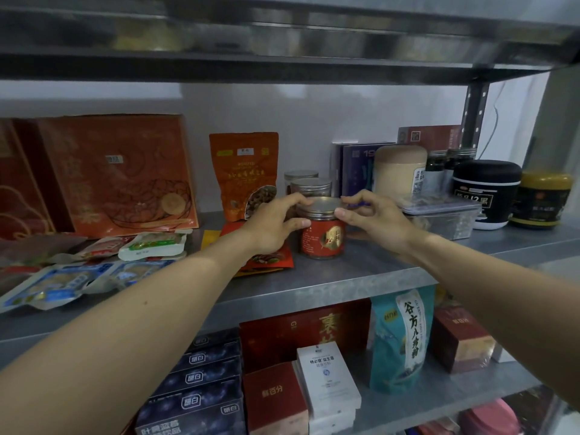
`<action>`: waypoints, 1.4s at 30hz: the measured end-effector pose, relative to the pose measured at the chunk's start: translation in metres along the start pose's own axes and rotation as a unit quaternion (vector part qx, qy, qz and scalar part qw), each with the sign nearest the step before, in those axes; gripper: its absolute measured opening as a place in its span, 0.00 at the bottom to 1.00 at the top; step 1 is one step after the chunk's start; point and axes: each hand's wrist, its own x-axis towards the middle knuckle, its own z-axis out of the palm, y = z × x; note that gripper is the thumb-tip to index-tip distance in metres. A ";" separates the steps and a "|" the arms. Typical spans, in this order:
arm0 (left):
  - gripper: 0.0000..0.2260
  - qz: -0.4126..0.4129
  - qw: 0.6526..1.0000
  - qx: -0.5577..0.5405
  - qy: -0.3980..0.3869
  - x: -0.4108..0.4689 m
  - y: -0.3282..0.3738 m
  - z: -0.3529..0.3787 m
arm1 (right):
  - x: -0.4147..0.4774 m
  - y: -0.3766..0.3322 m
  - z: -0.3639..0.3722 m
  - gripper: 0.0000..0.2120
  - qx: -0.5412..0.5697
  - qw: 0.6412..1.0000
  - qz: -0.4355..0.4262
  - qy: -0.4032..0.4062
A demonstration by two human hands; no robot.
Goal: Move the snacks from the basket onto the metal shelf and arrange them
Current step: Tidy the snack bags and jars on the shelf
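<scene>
Now jar (323,238) upright on metal shelf (361,271), lid (323,205) up; left hand (273,226), right hand (376,219) fingers curled round it.

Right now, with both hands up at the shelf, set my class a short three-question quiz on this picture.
1. True or false: the red-labelled clear jar with a silver metal lid stands upright on the grey metal shelf.
2. How many hands hold that jar: A none, B one, C two?
3. Fill in: ___ other silver-lidded clear jars stand behind it.
Key: 1 true. 2 C, the left hand and the right hand. 3 two.
</scene>
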 end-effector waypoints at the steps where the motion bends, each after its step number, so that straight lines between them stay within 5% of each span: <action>1: 0.17 -0.001 1.000 -0.003 0.003 0.000 0.000 0.001 | 0.000 0.001 0.000 0.15 -0.002 1.000 -0.002 0.002; 16: 0.16 -0.017 1.000 0.013 0.022 -0.001 0.003 0.008 | 0.002 0.003 -0.003 0.09 0.034 0.999 0.016 -0.009; 42: 0.16 -0.036 0.998 -0.009 0.053 0.002 0.013 0.019 | 0.001 0.005 -0.002 0.16 0.044 0.999 0.031 -0.001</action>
